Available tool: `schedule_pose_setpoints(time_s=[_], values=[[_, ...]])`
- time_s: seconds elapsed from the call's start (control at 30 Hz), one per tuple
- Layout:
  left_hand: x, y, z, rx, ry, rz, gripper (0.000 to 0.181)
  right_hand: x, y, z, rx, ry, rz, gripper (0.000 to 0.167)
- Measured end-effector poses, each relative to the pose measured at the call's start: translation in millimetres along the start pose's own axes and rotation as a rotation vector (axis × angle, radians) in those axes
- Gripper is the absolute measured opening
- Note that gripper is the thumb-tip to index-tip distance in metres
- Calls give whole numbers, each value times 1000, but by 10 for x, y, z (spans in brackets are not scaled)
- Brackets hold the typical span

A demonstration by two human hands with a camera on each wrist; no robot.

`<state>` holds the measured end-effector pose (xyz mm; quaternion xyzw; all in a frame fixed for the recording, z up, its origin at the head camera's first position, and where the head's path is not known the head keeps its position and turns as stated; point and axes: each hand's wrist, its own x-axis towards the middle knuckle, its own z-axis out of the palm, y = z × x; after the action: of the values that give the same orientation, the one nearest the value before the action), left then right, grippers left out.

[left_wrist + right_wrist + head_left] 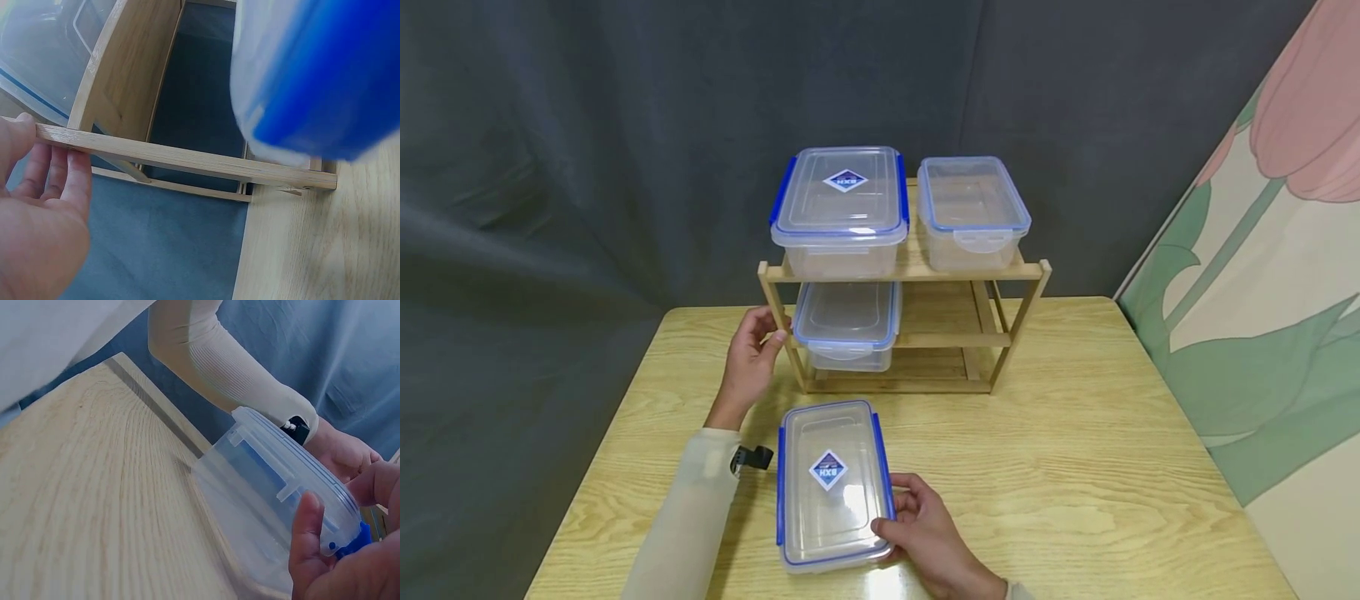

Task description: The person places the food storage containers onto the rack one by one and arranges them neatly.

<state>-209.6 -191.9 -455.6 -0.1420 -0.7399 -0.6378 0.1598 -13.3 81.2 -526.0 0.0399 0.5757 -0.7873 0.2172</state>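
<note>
My left hand (748,364) grips the left front post of a wooden rack (955,340), with the thumb in front of the post. In the left wrist view the fingers of that left hand (47,219) curl behind the bar. Near the front of the table, my right hand (934,537) holds a clear food container (831,525) with blue side clips by its near right corner. The thumb lies on the lid's edge and the fingers go underneath. In the right wrist view the container (244,494) looks tilted; whether it touches the table is unclear.
On the rack's top shelf stand a large blue-clipped container (842,212) at left and a smaller clear one (973,212) at right. Another lidded container (847,321) sits on the middle shelf's left. Dark curtain (625,150) hangs behind the wooden table (1097,467).
</note>
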Motion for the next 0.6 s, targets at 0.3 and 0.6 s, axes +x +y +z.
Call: schedule_pose_setpoints(time_s=[0.3,0.6], values=[[10,14,10,-3,-5,-9,30,-47,-61,-86,-32,-5,-17,67],[7,4,10,8,7,-21,29,-90,-114,-154,-39,17,-43,67]])
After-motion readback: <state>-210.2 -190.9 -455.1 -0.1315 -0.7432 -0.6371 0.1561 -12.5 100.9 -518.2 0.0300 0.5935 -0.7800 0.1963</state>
